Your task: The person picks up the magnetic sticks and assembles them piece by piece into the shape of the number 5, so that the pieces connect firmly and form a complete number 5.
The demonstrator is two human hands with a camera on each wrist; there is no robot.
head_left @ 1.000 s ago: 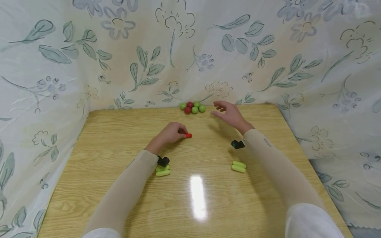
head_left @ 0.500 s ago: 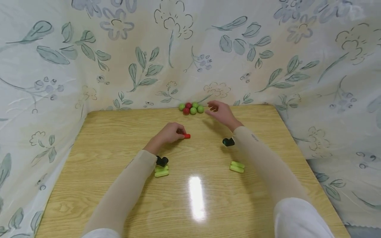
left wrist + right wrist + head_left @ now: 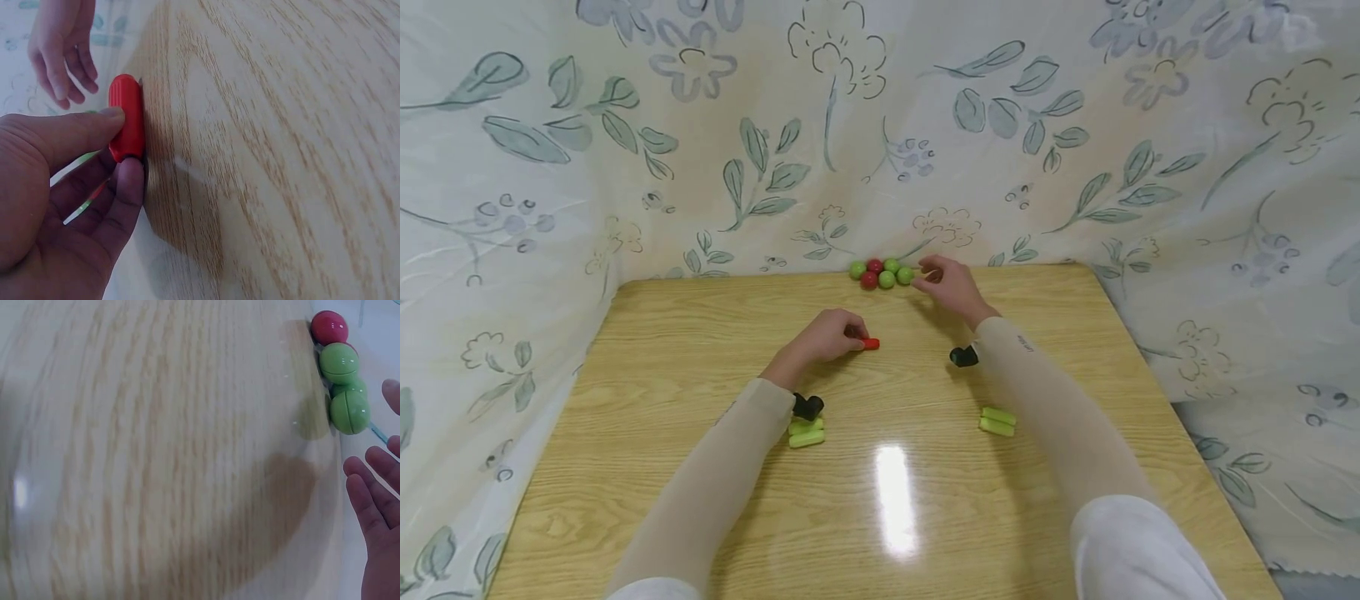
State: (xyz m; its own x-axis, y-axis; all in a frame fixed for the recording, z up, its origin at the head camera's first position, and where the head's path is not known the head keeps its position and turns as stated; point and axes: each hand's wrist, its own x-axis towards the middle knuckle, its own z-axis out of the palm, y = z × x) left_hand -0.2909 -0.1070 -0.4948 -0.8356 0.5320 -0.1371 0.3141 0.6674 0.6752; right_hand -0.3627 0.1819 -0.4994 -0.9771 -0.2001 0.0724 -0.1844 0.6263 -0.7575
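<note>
My left hand pinches a short red ridged plastic piece between thumb and fingers, low over the tabletop. The piece has a rounded end, and its exact kind cannot be told. My right hand hovers beside the cluster of glossy balls at the back edge, thumb and fingers apart and holding nothing. A green ball with a seam lies nearest to those fingertips, with a small gap visible in the right wrist view. Further along the cluster come another green ball and a red ball.
Yellow-green stick-like pieces lie by the left forearm, partly hidden under the black wrist camera. Two similar pieces lie side by side at the right. A floral cloth hangs behind the wooden table.
My right hand has moved left toward the balls, its thumb and fingers drawing somewhat closer together. The left hand keeps its pinch on the red piece in nearly the same place.
</note>
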